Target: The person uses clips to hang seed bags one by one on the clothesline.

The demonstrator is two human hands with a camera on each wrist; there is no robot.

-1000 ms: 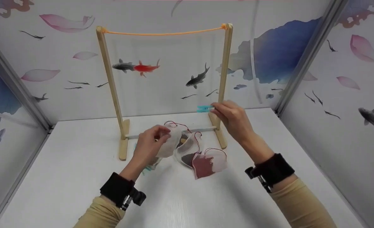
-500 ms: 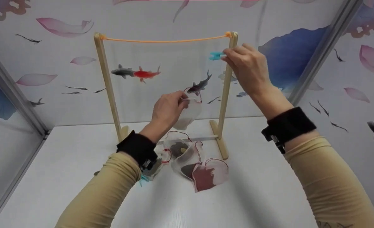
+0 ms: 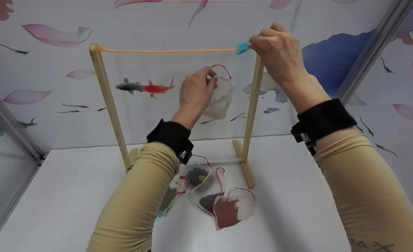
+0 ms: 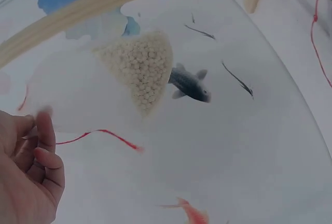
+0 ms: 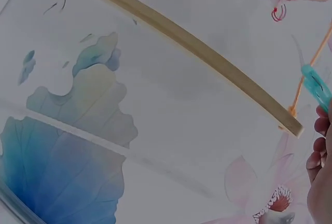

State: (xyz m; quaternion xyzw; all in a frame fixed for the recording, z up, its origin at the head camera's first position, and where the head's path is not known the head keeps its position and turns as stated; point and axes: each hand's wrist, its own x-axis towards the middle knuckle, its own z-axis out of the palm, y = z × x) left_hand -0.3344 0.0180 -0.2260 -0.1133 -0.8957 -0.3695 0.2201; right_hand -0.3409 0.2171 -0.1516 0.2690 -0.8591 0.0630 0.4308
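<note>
My left hand [image 3: 197,91] pinches a white see-through drawstring bag [image 3: 223,96] near its top, where a red string loops up. The bag hangs below the orange cord [image 3: 164,51], apart from it; in the left wrist view pale round beads [image 4: 145,66] fill its bottom. Up at the cord's right end, my right hand [image 3: 279,50] pinches a turquoise clothespin [image 3: 242,48]. Seen from the right wrist, the clothespin [image 5: 315,85] overlaps the cord; whether it bites on it I cannot tell.
A wooden post [image 3: 108,105] at left and another post [image 3: 253,112] at right carry the cord. Several filled drawstring bags lie on the white table, among them a reddish one [image 3: 227,211]. A turquoise piece [image 3: 158,215] shows beside my left sleeve.
Both hands have risen from low over the table. My left hand has lifted the bag toward the cord, and my right hand has brought the clothespin up to the cord's right end.
</note>
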